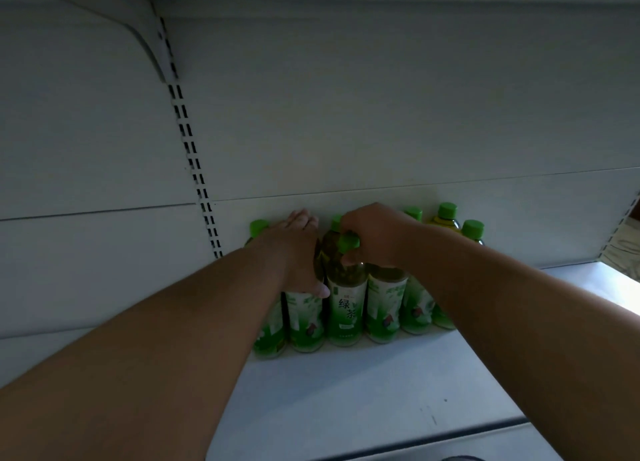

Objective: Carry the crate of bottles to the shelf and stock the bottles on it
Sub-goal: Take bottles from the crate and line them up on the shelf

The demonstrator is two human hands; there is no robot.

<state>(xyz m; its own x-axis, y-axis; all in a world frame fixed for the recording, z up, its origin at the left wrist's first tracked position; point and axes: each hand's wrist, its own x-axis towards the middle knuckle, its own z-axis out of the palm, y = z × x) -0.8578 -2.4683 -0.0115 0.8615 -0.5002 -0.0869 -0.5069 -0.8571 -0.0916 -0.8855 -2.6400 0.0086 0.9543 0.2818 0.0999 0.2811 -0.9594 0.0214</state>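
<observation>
White metal shelf [346, 391], dimly lit, with a white back panel [381, 114] and a slotted upright [194, 156] at left. Green tea bottles [384, 308], green caps and green-and-white labels, stand upright in a tight cluster at the far side of the shelf, close to the back panel; the near part of the shelf is bare. One front bottle [346, 298] shows Chinese characters on its label. Right hand [374, 235]: fingers closed over the green cap of that front bottle, gripping it from above. Left hand [298, 249]: laid flat against the left side of the same bottle, fingers together and extended, thumb tip at the label's top edge, between it and the neighbouring bottle at left. Both forearms reach in from the near edge.
</observation>
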